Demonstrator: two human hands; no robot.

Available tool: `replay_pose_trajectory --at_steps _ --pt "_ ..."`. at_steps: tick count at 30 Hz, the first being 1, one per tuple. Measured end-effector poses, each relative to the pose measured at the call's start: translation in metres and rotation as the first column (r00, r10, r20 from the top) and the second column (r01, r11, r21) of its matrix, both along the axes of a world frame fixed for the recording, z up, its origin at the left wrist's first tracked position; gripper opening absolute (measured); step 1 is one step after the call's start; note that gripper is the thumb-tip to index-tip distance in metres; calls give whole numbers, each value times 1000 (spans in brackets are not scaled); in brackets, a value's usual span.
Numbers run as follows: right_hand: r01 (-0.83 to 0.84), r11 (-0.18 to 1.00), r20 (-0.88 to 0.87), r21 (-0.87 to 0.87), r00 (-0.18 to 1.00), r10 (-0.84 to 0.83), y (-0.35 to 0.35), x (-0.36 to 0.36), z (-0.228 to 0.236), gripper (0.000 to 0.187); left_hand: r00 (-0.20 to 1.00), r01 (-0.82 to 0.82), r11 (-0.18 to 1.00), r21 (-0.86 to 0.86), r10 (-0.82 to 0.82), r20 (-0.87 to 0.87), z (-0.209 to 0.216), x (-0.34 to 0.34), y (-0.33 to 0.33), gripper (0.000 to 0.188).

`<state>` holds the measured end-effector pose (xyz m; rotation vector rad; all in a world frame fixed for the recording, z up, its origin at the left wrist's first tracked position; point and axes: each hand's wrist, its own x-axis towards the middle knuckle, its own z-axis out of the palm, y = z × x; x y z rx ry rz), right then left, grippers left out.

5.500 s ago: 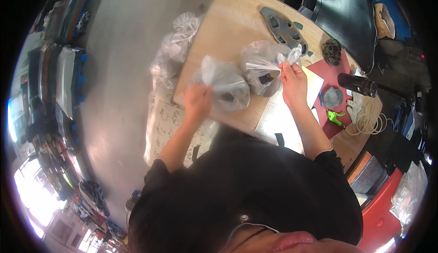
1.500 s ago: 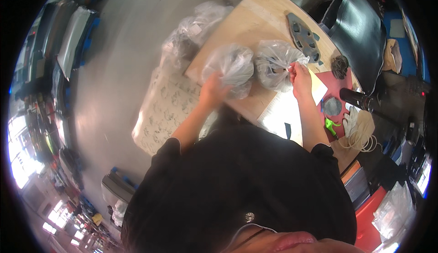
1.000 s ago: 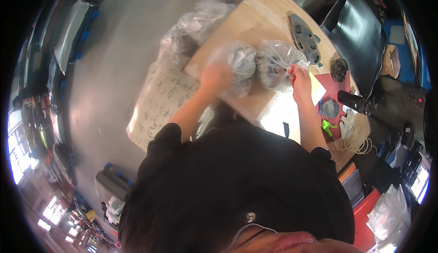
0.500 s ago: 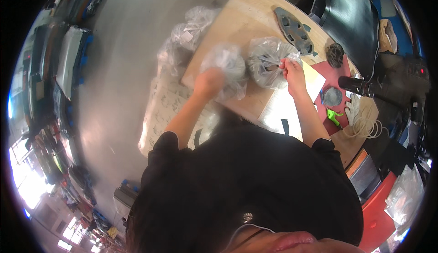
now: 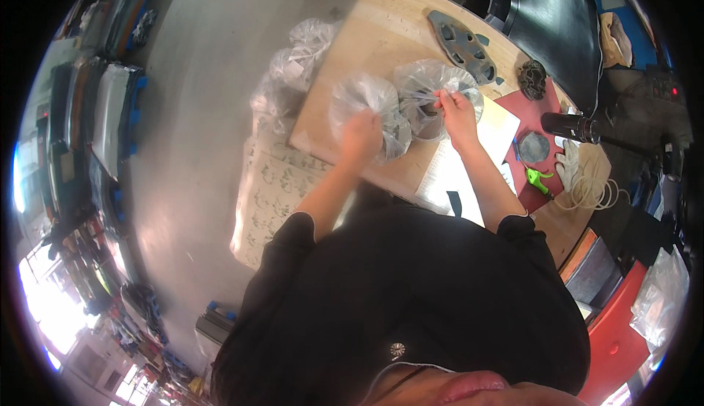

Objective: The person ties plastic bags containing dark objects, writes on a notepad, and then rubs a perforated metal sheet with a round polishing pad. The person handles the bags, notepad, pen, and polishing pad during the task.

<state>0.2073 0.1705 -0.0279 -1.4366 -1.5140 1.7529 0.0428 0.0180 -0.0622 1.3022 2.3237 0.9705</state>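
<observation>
Two clear plastic bags, each puffed into a round bundle, sit side by side on the wooden table (image 5: 381, 10). My left hand (image 5: 361, 138), a little blurred, closes on the near side of the left bag (image 5: 350, 100). Thumb and fingers of my right hand (image 5: 460, 115) pinch gathered plastic at the right bag (image 5: 419, 80). Dark shapes show through that bag, but I cannot make out what they are. Beneath my right forearm lies a white printed sheet (image 5: 440, 175), with a dark strip on it.
Beyond the bags lies a grey plate with holes (image 5: 462, 45). To the right are a dark coil (image 5: 532, 80), a black cylinder (image 5: 568, 126), a grey disc (image 5: 533, 147), a green tool (image 5: 539, 179), a glove (image 5: 568, 164) and pale cord (image 5: 598, 192). More filled bags (image 5: 297, 61) stand left of the table.
My left hand has shifted slightly right and nearer with the left bag. My right hand has moved a little left, drawing the right bag's plastic into a stretched strand.
</observation>
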Motion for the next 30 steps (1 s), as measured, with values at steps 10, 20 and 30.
replay_pose_trajectory --at_steps 10,20,30 --pt "-379 608 582 697 795 -171 -8 8 26 19 966 -72 991 -117 40 -256 56 -10 5 35" --pt "-674 485 454 557 737 501 26 8 13 12 964 203 942 268 -240 114 35 -14 14 10" --pt "-716 574 478 397 695 537 12 -24 11 16 937 282 901 329 -333 108 31 -14 21 11"
